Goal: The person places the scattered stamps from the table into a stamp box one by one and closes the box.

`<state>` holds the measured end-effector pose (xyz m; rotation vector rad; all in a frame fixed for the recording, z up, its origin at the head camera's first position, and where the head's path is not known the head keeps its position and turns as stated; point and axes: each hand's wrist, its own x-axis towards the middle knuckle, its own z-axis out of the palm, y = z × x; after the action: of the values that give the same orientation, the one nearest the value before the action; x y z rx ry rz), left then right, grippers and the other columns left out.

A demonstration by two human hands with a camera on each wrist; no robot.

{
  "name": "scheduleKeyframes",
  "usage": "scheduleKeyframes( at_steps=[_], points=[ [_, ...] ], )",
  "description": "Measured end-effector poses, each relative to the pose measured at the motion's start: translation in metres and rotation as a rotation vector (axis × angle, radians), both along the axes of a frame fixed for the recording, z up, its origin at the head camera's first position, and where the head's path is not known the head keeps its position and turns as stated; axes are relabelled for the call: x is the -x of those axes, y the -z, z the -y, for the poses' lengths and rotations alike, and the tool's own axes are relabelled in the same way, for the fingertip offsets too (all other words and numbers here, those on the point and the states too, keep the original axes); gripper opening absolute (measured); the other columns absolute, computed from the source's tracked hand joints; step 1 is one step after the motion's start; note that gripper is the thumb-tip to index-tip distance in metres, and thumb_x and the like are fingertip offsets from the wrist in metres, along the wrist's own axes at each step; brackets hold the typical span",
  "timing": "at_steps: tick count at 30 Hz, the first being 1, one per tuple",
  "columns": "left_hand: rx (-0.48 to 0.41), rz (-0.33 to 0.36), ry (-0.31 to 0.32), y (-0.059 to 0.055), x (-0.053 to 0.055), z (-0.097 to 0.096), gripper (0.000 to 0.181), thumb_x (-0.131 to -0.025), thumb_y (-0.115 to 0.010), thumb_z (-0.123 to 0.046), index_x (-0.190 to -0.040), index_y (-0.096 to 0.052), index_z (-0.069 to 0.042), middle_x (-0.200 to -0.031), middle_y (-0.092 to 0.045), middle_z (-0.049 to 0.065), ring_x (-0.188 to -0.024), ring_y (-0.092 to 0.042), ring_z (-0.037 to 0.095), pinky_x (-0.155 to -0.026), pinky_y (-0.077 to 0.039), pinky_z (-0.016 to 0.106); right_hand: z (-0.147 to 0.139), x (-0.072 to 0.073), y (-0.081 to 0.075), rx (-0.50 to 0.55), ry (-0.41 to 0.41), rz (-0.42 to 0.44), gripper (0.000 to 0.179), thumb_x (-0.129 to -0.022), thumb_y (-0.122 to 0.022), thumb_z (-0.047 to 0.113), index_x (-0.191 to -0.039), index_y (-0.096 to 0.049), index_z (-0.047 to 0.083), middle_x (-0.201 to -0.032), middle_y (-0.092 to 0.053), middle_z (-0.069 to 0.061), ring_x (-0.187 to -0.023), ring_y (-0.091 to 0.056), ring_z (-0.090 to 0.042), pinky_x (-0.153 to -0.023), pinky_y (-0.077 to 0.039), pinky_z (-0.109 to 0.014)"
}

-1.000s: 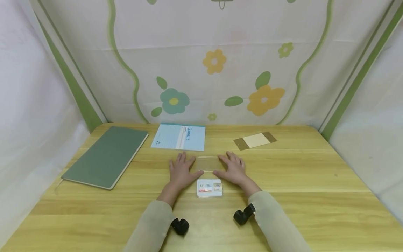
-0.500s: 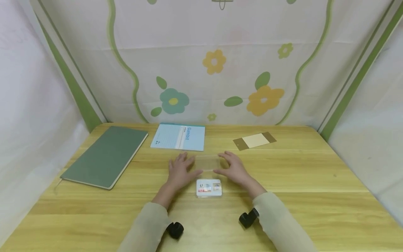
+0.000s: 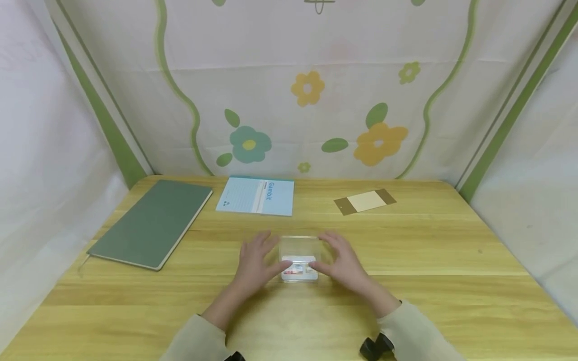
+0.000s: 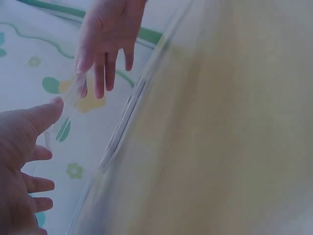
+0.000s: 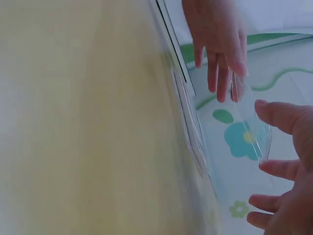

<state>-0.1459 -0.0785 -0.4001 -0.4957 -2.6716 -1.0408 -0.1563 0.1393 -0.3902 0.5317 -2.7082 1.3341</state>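
Between both hands hangs a clear plastic lid (image 3: 299, 245), raised off the table. My left hand (image 3: 255, 261) pinches its left end between thumb and fingers, and my right hand (image 3: 342, 263) pinches the right end. Below the lid lies a shallow clear case (image 3: 300, 281) with a white printed card (image 3: 293, 271) in it. In the head view the lid overlaps the far part of the case. The left wrist view shows the lid (image 4: 73, 98) tilted and well above the case (image 4: 127, 115); so does the right wrist view, with the lid (image 5: 249, 120) gripped at both ends.
A large green notebook (image 3: 153, 223) lies at the left of the wooden table (image 3: 429, 301). At the back are a light blue Gambit notebook (image 3: 257, 195) and a brown and cream card strip (image 3: 366, 202). A floral curtain (image 3: 311, 115) hangs behind the table.
Both hands have lifted the clear lid off the table behind the case and brought it towards the body, over the case. The case and the notebooks have stayed put.
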Motion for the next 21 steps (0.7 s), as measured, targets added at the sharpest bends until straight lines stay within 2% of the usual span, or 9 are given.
scheduleKeyframes(
  at_steps=[4, 8, 16, 21],
  points=[
    [0.029, 0.004, -0.016, 0.01, -0.009, 0.0, 0.064, -0.072, -0.062, -0.048, -0.12, -0.051, -0.007, -0.128, -0.037, 0.018, -0.12, -0.027, 0.034, -0.092, -0.007, 0.059, -0.001, -0.009, 0.01, -0.06, 0.027, 0.008, 0.065, -0.064, -0.075, 0.033, -0.118, -0.05, 0.007, -0.128, -0.037, -0.019, -0.116, -0.031, -0.036, -0.089, -0.021, -0.057],
    [0.055, 0.019, -0.017, 0.018, -0.013, 0.0, 0.063, -0.071, -0.062, -0.05, -0.118, -0.053, -0.008, -0.129, -0.037, 0.018, -0.121, -0.025, 0.035, -0.092, -0.007, 0.059, -0.001, -0.013, 0.019, -0.114, 0.048, 0.013, 0.063, -0.063, -0.075, 0.033, -0.116, -0.052, 0.01, -0.126, -0.039, -0.018, -0.116, -0.03, -0.037, -0.091, -0.016, -0.057],
    [0.099, 0.044, -0.018, 0.023, -0.015, -0.003, 0.064, -0.068, -0.065, -0.05, -0.116, -0.054, -0.009, -0.128, -0.038, 0.018, -0.12, -0.026, 0.036, -0.093, -0.005, 0.058, -0.002, -0.016, 0.027, -0.183, 0.047, 0.003, 0.063, -0.061, -0.076, 0.03, -0.115, -0.052, 0.008, -0.127, -0.036, -0.018, -0.116, -0.027, -0.038, -0.095, -0.006, -0.052],
    [0.139, 0.042, -0.029, 0.024, -0.015, -0.003, 0.065, -0.067, -0.065, -0.05, -0.115, -0.055, -0.008, -0.127, -0.039, 0.018, -0.12, -0.026, 0.036, -0.092, -0.005, 0.058, -0.001, -0.016, 0.03, -0.204, 0.029, -0.019, 0.062, -0.063, -0.075, 0.032, -0.115, -0.052, 0.008, -0.128, -0.035, -0.018, -0.117, -0.024, -0.038, -0.095, -0.004, -0.052]
  ],
)
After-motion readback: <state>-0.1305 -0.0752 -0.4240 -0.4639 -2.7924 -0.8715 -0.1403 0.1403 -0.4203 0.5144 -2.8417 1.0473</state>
